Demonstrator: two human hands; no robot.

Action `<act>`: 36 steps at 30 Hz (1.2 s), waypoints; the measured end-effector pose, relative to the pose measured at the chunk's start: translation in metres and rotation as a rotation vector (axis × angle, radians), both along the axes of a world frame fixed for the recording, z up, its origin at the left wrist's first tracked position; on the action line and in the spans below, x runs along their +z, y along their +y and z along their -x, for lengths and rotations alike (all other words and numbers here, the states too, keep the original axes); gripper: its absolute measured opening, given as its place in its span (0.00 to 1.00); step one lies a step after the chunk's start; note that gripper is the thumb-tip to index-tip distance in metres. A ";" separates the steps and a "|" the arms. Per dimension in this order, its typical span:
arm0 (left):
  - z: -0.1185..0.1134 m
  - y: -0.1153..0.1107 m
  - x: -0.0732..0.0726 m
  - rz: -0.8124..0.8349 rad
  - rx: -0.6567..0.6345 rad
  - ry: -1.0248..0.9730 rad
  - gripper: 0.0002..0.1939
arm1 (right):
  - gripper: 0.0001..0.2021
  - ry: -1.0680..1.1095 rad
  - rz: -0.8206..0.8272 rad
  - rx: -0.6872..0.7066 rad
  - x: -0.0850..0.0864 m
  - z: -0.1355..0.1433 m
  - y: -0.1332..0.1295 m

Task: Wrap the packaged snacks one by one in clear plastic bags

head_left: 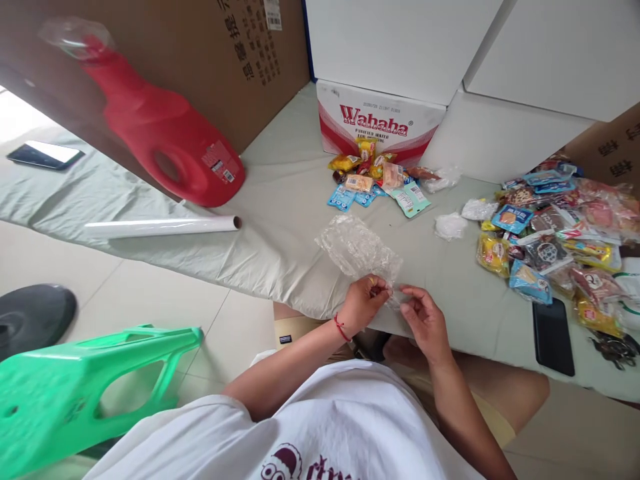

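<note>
Clear plastic (357, 247), just beyond pinching left hand (361, 307)

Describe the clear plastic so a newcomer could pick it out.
Start at the Wahaha box. Come forward past the snacks before it to the clear plastic, its near end in the left hand. It lies spread out; the whitish clumps to its right are bunched up.

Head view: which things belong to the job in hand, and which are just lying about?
Job in hand:
- left hand
- right hand
- clear plastic
- possibly wrapped snacks

Apparently lying about:
- black phone
- red jug
- green stool
</note>
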State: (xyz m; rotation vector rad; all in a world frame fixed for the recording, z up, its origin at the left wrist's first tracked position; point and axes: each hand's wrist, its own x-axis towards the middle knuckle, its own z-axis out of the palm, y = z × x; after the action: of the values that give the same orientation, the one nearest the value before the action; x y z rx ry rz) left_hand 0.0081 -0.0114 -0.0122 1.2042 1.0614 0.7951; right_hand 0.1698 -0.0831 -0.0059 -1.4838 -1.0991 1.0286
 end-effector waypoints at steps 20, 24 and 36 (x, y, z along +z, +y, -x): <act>0.028 0.017 0.008 0.176 0.305 -0.187 0.09 | 0.18 0.029 0.128 -0.119 -0.010 -0.030 0.008; 0.027 0.009 0.002 -0.053 0.248 -0.151 0.06 | 0.36 -0.066 0.009 -0.044 -0.001 -0.023 0.014; 0.034 -0.025 0.017 -0.324 0.143 0.117 0.35 | 0.09 -0.432 -0.176 0.066 0.022 0.023 0.051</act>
State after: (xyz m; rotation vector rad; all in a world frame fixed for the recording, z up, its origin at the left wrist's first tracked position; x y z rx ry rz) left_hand -0.0258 -0.0364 0.0046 1.4737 1.1533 1.0472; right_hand 0.1463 -0.0318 0.0156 -1.5717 -1.5102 0.6459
